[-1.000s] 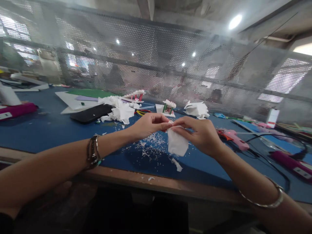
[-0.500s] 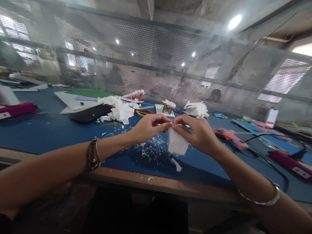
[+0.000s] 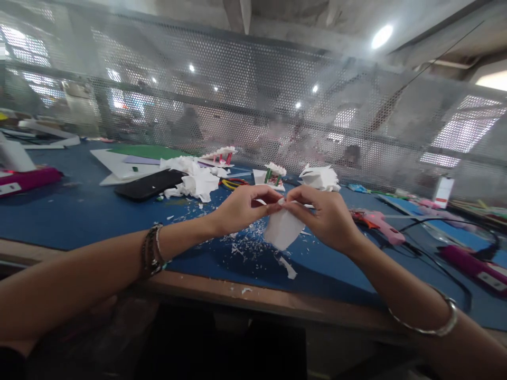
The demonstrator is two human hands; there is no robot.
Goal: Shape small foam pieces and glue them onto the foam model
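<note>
A piece of thin white paper (image 3: 283, 231) hangs from the fingertips of both hands, a little above the blue table. My left hand (image 3: 246, 209) pinches its top edge from the left, thumb against fingers. From the right, my right hand (image 3: 325, 215) grips the same edge, its fingertips almost touching the left ones. Small white paper scraps (image 3: 247, 248) are scattered on the table under the hands. A longer torn strip (image 3: 287, 267) lies nearer the front edge.
Behind the hands stand crumpled white paper (image 3: 198, 182), a black phone-like slab (image 3: 150, 184) and a small model with green posts (image 3: 274, 177). To the right lie a pink glue gun (image 3: 382, 227) with its cable and a magenta power strip (image 3: 471, 268). A perforated metal screen (image 3: 245, 95) closes the back.
The paper's lower end has swung slightly left and now hangs at a slant. Both hands keep their pinch, with the fingertips shifted a little to the right.
</note>
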